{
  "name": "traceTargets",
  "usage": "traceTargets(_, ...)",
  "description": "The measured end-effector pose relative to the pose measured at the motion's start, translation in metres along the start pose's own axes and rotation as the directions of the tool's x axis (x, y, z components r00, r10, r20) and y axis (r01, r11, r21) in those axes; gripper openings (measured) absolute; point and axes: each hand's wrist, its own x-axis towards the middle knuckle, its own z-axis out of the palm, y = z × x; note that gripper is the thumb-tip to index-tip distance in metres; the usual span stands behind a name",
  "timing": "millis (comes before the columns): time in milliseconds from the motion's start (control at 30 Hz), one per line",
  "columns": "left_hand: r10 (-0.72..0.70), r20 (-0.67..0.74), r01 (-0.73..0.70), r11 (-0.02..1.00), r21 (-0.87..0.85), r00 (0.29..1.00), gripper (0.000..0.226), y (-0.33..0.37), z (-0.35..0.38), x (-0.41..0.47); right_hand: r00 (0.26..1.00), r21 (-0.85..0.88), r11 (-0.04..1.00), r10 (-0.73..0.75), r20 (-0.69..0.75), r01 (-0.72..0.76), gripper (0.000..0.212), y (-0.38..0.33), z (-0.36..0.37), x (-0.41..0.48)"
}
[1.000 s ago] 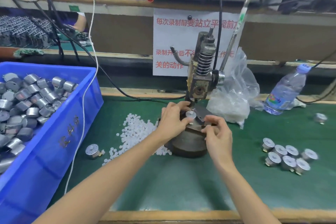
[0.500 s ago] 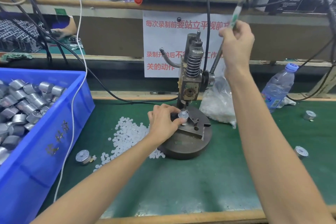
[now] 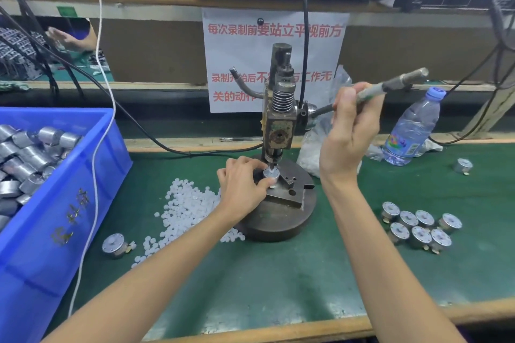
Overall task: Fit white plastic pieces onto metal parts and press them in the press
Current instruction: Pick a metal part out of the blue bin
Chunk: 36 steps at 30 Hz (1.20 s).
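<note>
A small hand press stands on a round metal base in the middle of the green bench. My left hand pinches a small round metal part seated on the base block, right under the ram tip. The ram is down and meets the top of the part. My right hand grips the press lever, which is swung down to the right. A heap of white plastic pieces lies left of the base.
A blue bin full of metal parts stands at the left. One metal part lies near it. Several metal parts sit grouped at the right, one more farther back. A water bottle and a plastic bag stand behind.
My right hand left the part, rose to the lever and has pulled it down to the right. The ram has come down onto the part. My left hand stayed on the part.
</note>
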Motion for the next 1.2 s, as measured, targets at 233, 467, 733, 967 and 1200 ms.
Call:
traceTargets(233,-0.003,0.055,0.004,1.0,-0.006,0.998,0.035,0.004,0.002,-0.003,0.938,-0.108,0.948,0.314,0.145,-0.3,0.05,0.018,0.017,0.04)
traceTargets(467,0.029,0.045,-0.032,0.998,0.055,0.999,0.034,0.004,0.001,-0.001,0.939,-0.45,0.863,0.318,0.127,-0.232,0.032,0.058,-0.051,-0.062)
traceTargets(733,0.262,0.0,-0.256,0.943,-0.214,0.965,0.021,0.035,0.022,-0.04,0.802,-0.64,0.768,0.4,0.444,-0.029,0.047,0.074,-0.094,-0.096)
traceTargets(967,0.24,0.188,-0.15,0.906,-0.395,0.952,0.021,0.094,0.069,-0.046,0.878,-0.897,0.442,0.428,0.211,0.0,0.027,0.075,-0.148,-0.082)
traceTargets(1200,0.174,0.421,-0.014,0.934,-0.357,0.89,0.035,0.123,0.112,-0.049,0.875,-0.99,-0.046,0.475,0.096,0.134,0.028,0.078,-0.186,-0.072)
